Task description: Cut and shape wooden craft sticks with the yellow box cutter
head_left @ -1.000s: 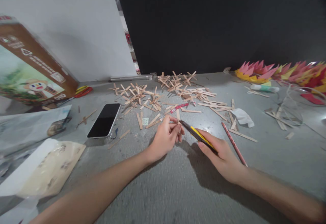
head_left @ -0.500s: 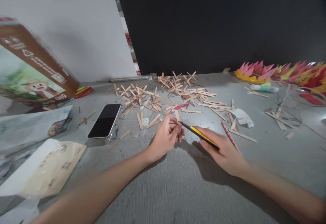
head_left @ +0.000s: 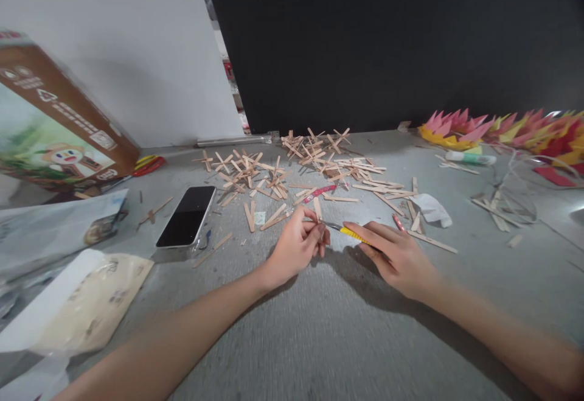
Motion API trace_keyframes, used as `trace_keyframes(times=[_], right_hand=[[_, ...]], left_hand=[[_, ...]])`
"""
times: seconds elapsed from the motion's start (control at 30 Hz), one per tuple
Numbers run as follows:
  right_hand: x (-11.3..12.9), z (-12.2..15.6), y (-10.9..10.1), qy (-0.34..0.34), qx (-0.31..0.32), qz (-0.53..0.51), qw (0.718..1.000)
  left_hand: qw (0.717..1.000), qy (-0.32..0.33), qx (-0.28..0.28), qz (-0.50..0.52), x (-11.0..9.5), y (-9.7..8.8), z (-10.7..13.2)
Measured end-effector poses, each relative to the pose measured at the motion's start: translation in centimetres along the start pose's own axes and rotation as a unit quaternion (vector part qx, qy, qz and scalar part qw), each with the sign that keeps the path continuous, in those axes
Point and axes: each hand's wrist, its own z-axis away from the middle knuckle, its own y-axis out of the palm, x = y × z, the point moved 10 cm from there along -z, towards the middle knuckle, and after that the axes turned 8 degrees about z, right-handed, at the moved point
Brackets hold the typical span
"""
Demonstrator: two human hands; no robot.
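Observation:
Between the fingertips of my left hand is a small wooden craft stick, its upper end standing above the fingers. My right hand is wrapped round a yellow and black utility knife. The knife's blade points left, and its tip meets the stick close to my left fingertips; whether it cuts in I cannot tell. Most of the knife's handle is hidden under my right fingers. Just beyond my hands lies a red strip among loose craft sticks.
Piles of crossed craft sticks spread across the back of the grey table. A phone and a clear packet lie to the left. A crumpled tissue, a glue stick and paper crowns are on the right.
My right hand has turned and shifted slightly, so the knife lies flatter and less of its handle shows. The patterned pencil-like stick is now mostly covered by that hand. My left hand stays put.

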Motion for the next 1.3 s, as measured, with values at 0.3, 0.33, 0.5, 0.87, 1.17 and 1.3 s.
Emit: trace_keyframes(times=[0.3,0.33,0.5,0.87,1.17,1.3], right_hand=[[0.2,-0.6,-1.6,0.071,-0.092,-0.053,0.992],[0.5,-0.9,-1.7,0.068,-0.093,-0.051,0.992],[2.3,-3.2,-1.5,0.003,-0.067,-0.002,0.998],[4.1,-4.5,0.3,-0.162,-0.135,0.068,0.975],[4.0,-4.2,-0.1,-0.169,-0.145,0.031,0.974],[3.4,-4.4,0.1,-0.139,-0.142,-0.001,0.98]], left_hand=[[0.999,-0.028,-0.001,-0.018,0.4,0.1,0.1],[0.999,-0.031,-0.003,-0.021,0.5,0.0,0.0],[0.998,-0.06,-0.021,-0.02,1.6,-0.4,-0.3],[0.999,-0.022,0.023,-0.021,0.3,0.4,0.3],[0.997,-0.005,0.056,-0.06,-0.5,0.7,0.7],[0.998,-0.012,0.032,-0.05,0.9,0.0,0.3]])
